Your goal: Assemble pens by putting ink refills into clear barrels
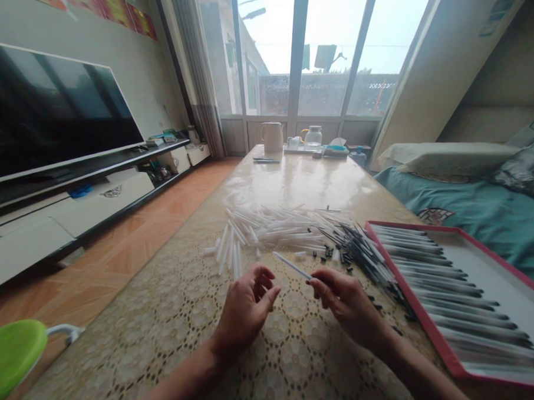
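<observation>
My right hand (342,297) pinches a slim, whitish pen (293,265) near its dark end, with the pointed tip aimed up and to the left. My left hand (247,304) is just left of that tip, fingers curled, thumb apart, and nothing visible in its grasp. Beyond both hands lies a loose pile of white pen barrels (272,229). To the right of it, dark pen refills (362,249) lie in a heap, with small black caps (326,253) scattered beside them.
A red-rimmed box (441,345) on the right holds a row of pens with dark ends. At the table's far end stand a light pitcher (272,136), a glass jug (312,138) and a tissue pack (335,150). A green stool (17,358) is at lower left.
</observation>
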The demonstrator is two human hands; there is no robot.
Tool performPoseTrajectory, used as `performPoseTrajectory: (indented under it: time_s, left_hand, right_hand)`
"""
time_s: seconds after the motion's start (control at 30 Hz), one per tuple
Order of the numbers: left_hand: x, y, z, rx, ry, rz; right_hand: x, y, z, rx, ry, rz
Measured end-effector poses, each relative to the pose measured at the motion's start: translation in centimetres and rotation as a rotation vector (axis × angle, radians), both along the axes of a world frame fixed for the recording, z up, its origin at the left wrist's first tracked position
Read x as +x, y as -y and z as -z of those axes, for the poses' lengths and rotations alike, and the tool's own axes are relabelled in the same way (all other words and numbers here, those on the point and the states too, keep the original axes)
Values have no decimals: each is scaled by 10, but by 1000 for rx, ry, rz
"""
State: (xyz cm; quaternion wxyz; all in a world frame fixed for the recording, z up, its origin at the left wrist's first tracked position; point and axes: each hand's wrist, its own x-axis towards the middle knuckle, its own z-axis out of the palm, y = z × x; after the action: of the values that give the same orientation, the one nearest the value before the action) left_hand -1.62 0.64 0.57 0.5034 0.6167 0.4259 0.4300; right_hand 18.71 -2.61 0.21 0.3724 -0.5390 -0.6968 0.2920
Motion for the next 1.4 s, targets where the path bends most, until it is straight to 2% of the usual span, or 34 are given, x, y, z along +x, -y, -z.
performPoseTrajectory:
  time_s: [0.1, 0.17, 0.33, 0.4, 0.47, 0.67, 0.83, 0.9, 1.03, 1.13, 1.23, 1.4]
  left_hand:
    - [-14, -14, -4, 275, -150, -141]
    - [-18, -21, -4, 395, -322, -154]
    - [-8, -28, 6, 512, -980, -137]
    - [-4, -28, 11, 540, -1093, -136]
    - [-3, -29, 14, 564, -1120, -142]
    - [-10, -36, 13, 601, -922, -118]
    - [-12, -31, 0, 561, -600, -237]
    - [-10, -23, -4, 435, -420, -225]
    - [-3, -9, -2, -85, 72, 20]
    - [0, -7, 5, -364, 293, 74]
    - [0, -10, 9, -457, 382, 11]
    - [0, -11, 7, -464, 375, -41]
  right_hand:
    - [9, -5, 3, -1, -76, 142]
    - [11, -7, 5, -2, -77, 179]
    - [10, -7, 8, -9, -31, 147]
    - [9, -6, 8, -2, -21, 139]
    - [9, -6, 7, 6, -14, 137]
    - [9, -5, 4, 44, 22, 166]
    - [9, -3, -2, 142, 34, 277]
    - [10, -1, -8, 187, 23, 313]
    - [11, 3, -18, 235, 23, 294]
    - [11, 5, -20, 264, 75, 246]
    - [10, 5, -19, 299, 140, 202]
    - [7, 7, -14, 292, 200, 161]
